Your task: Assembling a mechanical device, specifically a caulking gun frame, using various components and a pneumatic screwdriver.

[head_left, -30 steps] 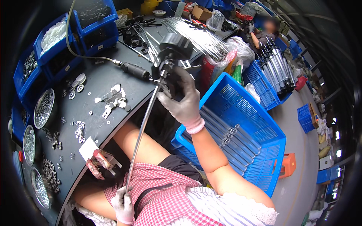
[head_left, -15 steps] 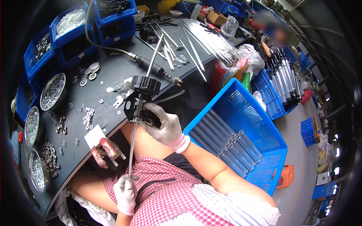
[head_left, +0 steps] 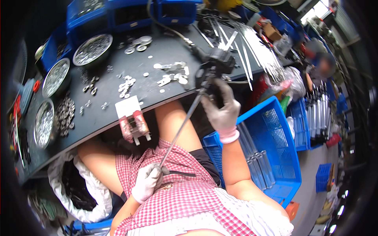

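My left hand, in a pale glove, is closed round the lower end of a thin metal rod in front of my lap. Slanting up to the right, the rod meets a black part with a round knob-like top and a bracket, blurred by motion. My right hand, gloved too, grips that black part from below with curled fingers. How the rod joins the part is hard to make out.
A dark workbench carries steel bowls of small hardware, metal brackets and long rods. Blue bins line its back. At my right stands a blue crate with clear tubes; a white sack is left.
My view has turned, so the bench appears shifted right. The rod leans further right, with the black part tilted along with it. Both hands keep their hold.
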Demonstrator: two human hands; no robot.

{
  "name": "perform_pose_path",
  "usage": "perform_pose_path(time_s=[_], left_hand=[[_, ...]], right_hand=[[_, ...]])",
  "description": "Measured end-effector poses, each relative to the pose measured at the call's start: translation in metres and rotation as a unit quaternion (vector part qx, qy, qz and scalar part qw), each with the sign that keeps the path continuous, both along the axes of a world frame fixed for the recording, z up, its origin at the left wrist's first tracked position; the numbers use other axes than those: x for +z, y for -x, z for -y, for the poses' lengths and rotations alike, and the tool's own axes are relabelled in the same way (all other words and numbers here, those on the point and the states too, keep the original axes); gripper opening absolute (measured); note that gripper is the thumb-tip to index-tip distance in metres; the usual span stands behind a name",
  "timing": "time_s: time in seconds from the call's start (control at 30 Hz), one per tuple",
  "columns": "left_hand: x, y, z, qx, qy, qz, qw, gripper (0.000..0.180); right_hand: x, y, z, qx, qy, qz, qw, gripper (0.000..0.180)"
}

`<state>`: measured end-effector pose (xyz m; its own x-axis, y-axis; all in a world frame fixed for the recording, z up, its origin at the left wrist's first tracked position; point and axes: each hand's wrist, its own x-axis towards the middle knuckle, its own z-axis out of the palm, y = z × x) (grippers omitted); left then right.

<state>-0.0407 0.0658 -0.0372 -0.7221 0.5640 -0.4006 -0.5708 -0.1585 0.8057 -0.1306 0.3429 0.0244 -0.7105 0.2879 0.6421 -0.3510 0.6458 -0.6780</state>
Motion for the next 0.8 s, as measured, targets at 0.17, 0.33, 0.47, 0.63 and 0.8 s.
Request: perform_pose_path(time_s=[0.17, 0.33, 0.47, 0.63, 0.8], left_hand=[[-0.003, -0.001, 0.000, 0.003, 0.025, -0.037, 0.999, 0.047], [-0.008, -0.007, 0.005, -0.005, 0.051, -0.063, 0.997, 0.048], [-0.018, 0.002, 0.014, 0.022, 0.130, -0.212, 0.968, 0.040], [-0.058, 0.068, 0.017, 0.077, 0.327, -0.430, 0.838, 0.021], [-0.091, 0.085, 0.002, 0.016, 0.415, -0.418, 0.808, 0.018]], right_hand=[[-0.005, 0.011, -0.012, 0.034, 0.046, -0.029, 0.998, 0.046], [-0.012, 0.019, -0.010, 0.051, 0.049, -0.025, 0.997, 0.048], [-0.005, 0.017, -0.007, 0.102, 0.081, 0.028, 0.991, 0.057], [0.056, -0.015, -0.011, 0.303, 0.049, 0.185, 0.934, 0.066], [0.045, -0.030, 0.021, 0.418, -0.103, 0.170, 0.886, 0.052]])
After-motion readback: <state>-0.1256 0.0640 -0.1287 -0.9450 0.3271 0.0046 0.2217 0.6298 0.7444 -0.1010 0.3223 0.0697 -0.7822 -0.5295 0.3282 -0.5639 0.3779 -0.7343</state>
